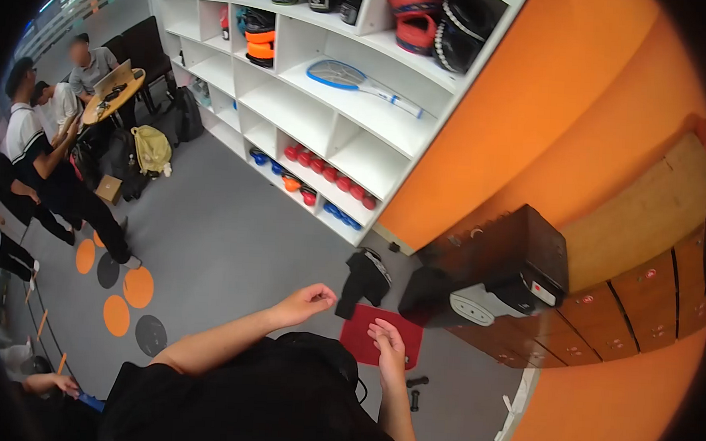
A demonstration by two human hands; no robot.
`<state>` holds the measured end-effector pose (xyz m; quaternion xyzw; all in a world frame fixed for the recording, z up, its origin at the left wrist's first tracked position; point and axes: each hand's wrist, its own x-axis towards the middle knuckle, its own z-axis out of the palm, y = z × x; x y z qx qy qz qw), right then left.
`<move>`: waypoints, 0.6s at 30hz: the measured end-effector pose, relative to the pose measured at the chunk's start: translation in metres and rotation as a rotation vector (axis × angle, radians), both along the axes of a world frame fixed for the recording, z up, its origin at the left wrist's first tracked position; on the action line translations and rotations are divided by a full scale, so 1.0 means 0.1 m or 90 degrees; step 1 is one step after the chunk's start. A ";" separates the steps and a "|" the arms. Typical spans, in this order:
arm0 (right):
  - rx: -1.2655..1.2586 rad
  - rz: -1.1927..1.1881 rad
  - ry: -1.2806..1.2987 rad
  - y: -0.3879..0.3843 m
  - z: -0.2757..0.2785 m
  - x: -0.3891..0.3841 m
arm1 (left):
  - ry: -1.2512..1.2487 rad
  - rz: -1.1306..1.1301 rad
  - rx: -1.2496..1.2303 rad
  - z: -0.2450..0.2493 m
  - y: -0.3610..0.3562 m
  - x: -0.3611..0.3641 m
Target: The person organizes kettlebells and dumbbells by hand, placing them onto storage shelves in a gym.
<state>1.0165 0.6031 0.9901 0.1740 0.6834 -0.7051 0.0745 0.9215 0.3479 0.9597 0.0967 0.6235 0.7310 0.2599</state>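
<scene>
Both hands are held out in front of my dark shirt, apart from each other. My left hand [305,304] has its fingers curled loosely, and whether something small is between them cannot be made out. My right hand [388,348] is raised over the red mat [357,329], its fingers apart and holding nothing. A black garment [363,281] lies on the floor just beyond the mat. Small black dumbbells [416,391] rest on the floor to the right of my right forearm.
White shelves [291,105] with gloves, a blue racket [337,74] and red dumbbells [330,173] stand ahead. A black machine [518,265] and brown lockers [603,313] are at the right. Several people are at the left, near a round table [128,89].
</scene>
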 end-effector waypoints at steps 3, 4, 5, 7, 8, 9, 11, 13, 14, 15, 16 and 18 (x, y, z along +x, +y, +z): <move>-0.035 0.038 -0.029 -0.68 -0.11 -0.35 | 0.031 0.037 -0.118 -0.06 -0.90 -0.10; -0.052 0.034 -0.044 -0.88 -0.17 -0.45 | 0.025 0.039 -0.119 -0.05 -1.17 -0.11; -0.049 0.038 -0.048 -1.06 -0.15 -0.52 | 0.014 0.070 -0.153 0.02 -1.40 -0.14; -0.090 0.053 -0.067 -1.37 -0.11 -0.73 | 0.002 0.107 -0.183 0.03 -1.77 -0.30; -0.087 0.068 -0.071 -1.46 -0.09 -0.81 | -0.010 0.136 -0.175 0.00 -1.90 -0.36; -0.082 0.074 -0.076 -1.53 -0.08 -0.92 | -0.023 0.165 -0.168 -0.04 -2.00 -0.43; -0.063 0.108 -0.085 -1.55 -0.04 -1.13 | -0.023 0.180 -0.158 -0.12 -2.11 -0.62; -0.041 0.109 -0.080 -1.52 0.01 -1.38 | -0.016 0.197 -0.149 -0.19 -2.15 -0.84; -0.038 0.087 -0.074 -1.48 0.02 -1.53 | -0.028 0.190 -0.130 -0.23 -2.15 -0.98; -0.034 0.066 -0.068 -1.44 0.01 -1.68 | -0.040 0.183 -0.111 -0.28 -2.13 -1.12; -0.035 0.052 -0.067 -1.39 -0.02 -1.84 | -0.040 0.189 -0.109 -0.33 -2.12 -1.28; -0.035 0.062 -0.066 -1.29 -0.13 -2.23 | -0.027 0.201 -0.090 -0.46 -2.09 -1.52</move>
